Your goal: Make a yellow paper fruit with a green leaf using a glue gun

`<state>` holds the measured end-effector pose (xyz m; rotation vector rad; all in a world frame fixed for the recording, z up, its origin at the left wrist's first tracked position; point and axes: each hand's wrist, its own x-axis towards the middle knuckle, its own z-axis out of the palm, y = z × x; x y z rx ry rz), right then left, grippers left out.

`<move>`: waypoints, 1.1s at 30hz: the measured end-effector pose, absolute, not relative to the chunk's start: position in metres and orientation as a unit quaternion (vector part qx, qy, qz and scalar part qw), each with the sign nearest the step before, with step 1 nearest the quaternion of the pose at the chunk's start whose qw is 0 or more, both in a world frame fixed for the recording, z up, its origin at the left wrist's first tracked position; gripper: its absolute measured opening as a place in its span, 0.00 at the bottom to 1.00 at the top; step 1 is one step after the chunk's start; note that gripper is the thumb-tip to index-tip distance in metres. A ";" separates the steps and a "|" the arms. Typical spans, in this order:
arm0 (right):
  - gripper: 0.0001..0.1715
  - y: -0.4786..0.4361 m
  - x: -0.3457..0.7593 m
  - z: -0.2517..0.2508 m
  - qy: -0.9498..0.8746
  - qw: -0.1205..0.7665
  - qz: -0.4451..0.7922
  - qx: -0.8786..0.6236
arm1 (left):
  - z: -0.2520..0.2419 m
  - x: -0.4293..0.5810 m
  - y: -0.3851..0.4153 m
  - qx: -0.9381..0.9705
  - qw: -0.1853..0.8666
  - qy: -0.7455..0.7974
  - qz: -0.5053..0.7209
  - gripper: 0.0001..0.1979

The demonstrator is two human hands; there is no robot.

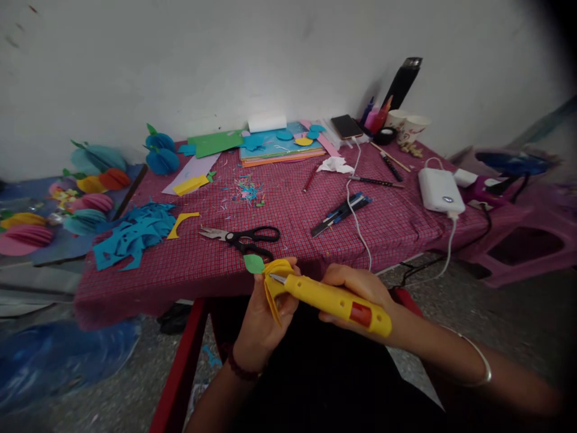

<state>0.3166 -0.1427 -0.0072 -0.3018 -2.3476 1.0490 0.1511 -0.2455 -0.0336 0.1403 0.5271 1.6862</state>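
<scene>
Between the fingers of my left hand [265, 325] is a folded yellow paper piece [272, 292], with a green paper leaf [254, 263] at its upper left. My right hand [360, 286] is wrapped round a yellow glue gun [336, 299], which points left. The gun's metal nozzle [277, 278] is at the yellow paper; whether it touches cannot be made out. Just beyond my hands, black-handled scissors [238, 236] lie on the checked tablecloth [288, 207].
Blue paper scraps [139, 231] and a yellow offcut [183, 224] lie at the left. Several paper fruits [97, 159] sit beyond them. A cutter [340, 213], a white cable [356, 216], a power bank [440, 190] and paper cups [415, 127] are at the right.
</scene>
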 end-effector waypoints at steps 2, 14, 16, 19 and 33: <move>0.19 -0.143 0.317 -0.006 -0.870 0.276 0.392 -0.112 | -0.034 0.151 -0.245 0.070 0.626 0.237 0.739 0.23; 0.17 -0.143 0.316 -0.007 -0.865 0.283 0.395 -0.121 | -0.030 0.153 -0.244 0.085 0.616 0.270 0.735 0.18; 0.15 -0.143 0.317 -0.006 -0.858 0.302 0.395 -0.131 | -0.027 0.153 -0.244 0.084 0.616 0.262 0.738 0.15; 0.15 -0.136 0.321 -0.001 -0.846 0.342 0.371 -0.172 | -0.022 0.152 -0.243 0.061 0.640 0.244 0.727 0.17; 0.20 -0.141 0.330 0.014 -0.857 0.254 0.430 -0.129 | -0.029 0.156 -0.246 0.063 0.603 0.276 0.746 0.22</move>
